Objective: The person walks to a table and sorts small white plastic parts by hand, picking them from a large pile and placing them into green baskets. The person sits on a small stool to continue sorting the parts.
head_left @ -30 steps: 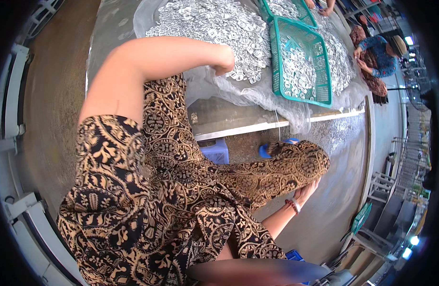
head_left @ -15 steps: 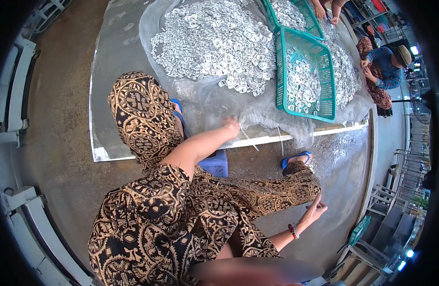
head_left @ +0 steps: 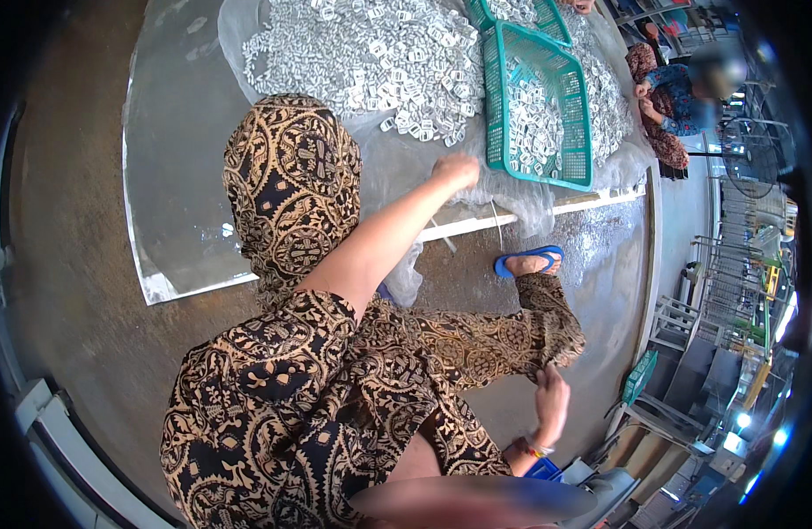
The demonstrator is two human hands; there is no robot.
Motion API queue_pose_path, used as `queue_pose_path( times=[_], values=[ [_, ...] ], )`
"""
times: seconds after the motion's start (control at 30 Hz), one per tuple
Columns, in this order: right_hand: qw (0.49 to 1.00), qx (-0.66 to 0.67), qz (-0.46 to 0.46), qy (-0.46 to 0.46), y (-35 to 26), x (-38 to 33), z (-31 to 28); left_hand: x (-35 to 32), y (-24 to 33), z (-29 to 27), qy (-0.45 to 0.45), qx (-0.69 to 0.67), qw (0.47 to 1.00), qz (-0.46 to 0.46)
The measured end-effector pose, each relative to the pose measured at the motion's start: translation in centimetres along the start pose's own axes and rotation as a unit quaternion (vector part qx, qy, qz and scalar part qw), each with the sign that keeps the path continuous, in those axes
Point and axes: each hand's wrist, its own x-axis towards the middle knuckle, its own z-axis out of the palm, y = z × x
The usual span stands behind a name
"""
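My left hand (head_left: 459,172) is closed, reaching over crumpled clear plastic sheeting (head_left: 529,203) beside the near left corner of a green basket (head_left: 496,106). Whatever its fingers hold, if anything, is hidden. The basket contains many small pale buckle-like pieces (head_left: 533,132). A wide heap of similar pieces (head_left: 423,62) spreads to its left on the sheeting. My right hand (head_left: 554,404), with a bracelet at the wrist, is curled against the patterned trouser leg (head_left: 503,339) at my right knee. Its fingertips are partly hidden.
A second green basket (head_left: 560,31) stands behind the first. At the far right a person (head_left: 679,101) sits beside another heap. My right foot in a blue flip-flop (head_left: 529,262) rests on the wet floor beyond the mat's white edge (head_left: 586,203). A standing fan (head_left: 754,157) is at the right.
My left hand has moved away from me and rightward, closer to the basket. My right hand has curled in at the knee. The whole view has shifted.
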Motion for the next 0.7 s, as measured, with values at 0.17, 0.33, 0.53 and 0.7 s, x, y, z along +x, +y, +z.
queue_pose_path(
  times=[0.17, 0.33, 0.53, 0.7],
  values=[
    [0.982, 0.074, -0.165, -0.062, -6.5, 2.8, -12.4, 3.1, -0.8, -3.4, 0.133, -0.117, 0.981, -0.085],
    [0.885, 0.072, -0.455, -0.073, -18.2, 16.9, -15.6, 8.2, -5.2, -6.9, 0.217, -0.103, 0.964, -0.111],
    [0.872, -0.092, -0.476, -0.068, -31.4, 40.8, -3.1, 12.2, -14.2, -11.3, 0.174, 0.125, 0.976, 0.036],
    [0.958, 0.012, -0.243, -0.152, -34.4, 53.1, 10.8, 14.8, -17.4, -9.5, 0.206, 0.113, 0.971, 0.049]
  ],
)
